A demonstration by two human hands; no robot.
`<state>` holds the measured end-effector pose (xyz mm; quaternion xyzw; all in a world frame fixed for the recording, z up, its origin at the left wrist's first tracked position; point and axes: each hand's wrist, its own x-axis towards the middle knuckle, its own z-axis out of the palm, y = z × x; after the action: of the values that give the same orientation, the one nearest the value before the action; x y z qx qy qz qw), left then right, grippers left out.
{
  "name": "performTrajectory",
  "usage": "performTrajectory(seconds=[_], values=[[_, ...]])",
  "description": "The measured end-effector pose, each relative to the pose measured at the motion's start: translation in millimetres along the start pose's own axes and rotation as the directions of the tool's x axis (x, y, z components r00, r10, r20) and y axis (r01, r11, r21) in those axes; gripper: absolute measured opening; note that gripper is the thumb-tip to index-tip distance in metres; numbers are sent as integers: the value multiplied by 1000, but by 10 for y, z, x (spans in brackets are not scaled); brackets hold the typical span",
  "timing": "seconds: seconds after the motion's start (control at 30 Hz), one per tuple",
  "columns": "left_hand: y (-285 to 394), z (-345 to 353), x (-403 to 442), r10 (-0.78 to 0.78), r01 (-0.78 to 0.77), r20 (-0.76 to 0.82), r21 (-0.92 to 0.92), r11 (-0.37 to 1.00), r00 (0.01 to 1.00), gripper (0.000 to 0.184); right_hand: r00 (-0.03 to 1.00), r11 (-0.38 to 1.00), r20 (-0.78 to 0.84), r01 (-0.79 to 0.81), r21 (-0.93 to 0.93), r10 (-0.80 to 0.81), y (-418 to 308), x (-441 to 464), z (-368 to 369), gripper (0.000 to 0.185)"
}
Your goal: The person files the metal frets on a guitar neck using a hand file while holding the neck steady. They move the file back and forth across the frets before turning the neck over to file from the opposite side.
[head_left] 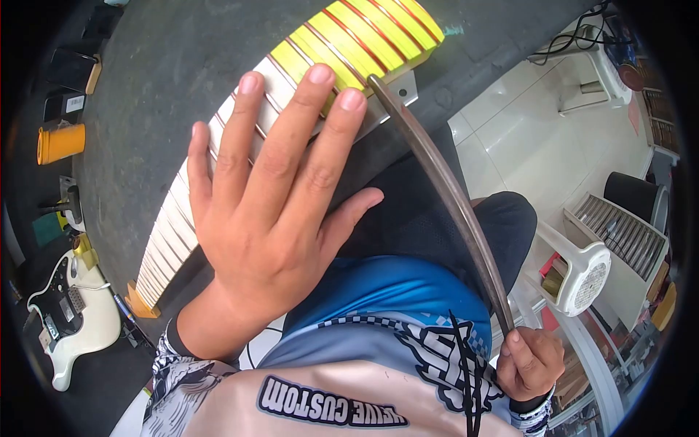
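Observation:
A guitar neck [169, 231] lies across the dark worktop, its metal frets bare between strips of white covering and, toward the far end, yellow covering [360, 36]. My left hand [262, 189] rests palm down over the middle of the neck, fingers spread. In my right hand [531, 360], near my waist, is the near end of a long, slim dark metal file [455, 204]. Its far tip touches the edge of the yellow section, just beyond my left fingertips. The lens makes both neck and file look curved.
A wooden block [142, 302] sits by the neck's left end. A white electric guitar body [87, 309] lies at the left, near an orange container [61, 143]. On the right are a white stool [582, 269], a rack of slim bars [619, 233] and black cables [575, 40].

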<state>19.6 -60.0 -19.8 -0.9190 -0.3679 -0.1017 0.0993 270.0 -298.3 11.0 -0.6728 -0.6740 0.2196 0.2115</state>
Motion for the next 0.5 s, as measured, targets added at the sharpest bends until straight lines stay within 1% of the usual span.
performTrajectory(seconds=[0.1,0.2,0.5], values=[[-3,7,-1,-2,2,-7,-2,1000,1000,77,1000,1000,17,-16,26,15,-11,1,-16,55],[5,3,3,-9,9,-3,-2,1000,1000,77,1000,1000,20,-15,1,15,-16,-6,-20,55],[-5,2,-1,-5,5,4,-4,1000,1000,77,1000,1000,26,-5,4,5,-45,96,13,56]])
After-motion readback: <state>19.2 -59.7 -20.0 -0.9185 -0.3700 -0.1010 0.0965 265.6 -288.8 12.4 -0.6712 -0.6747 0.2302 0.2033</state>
